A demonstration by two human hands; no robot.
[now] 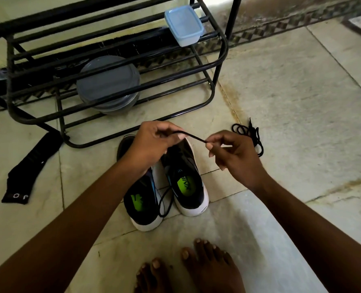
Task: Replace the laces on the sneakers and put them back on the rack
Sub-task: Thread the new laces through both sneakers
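Bare feet closest. I see L hand + R hand, fingers pinching a black lace btwn them, just above the sneakers on the floor by the rack. 2nd lace lies right.

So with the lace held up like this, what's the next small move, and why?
Probably lower the end pinched in the right hand to the front eyelets of the right sneaker and start threading. Both hands pinch the black lace stretched above the pair, its rest trailing between the shoes; the left hand hides the eyelets.
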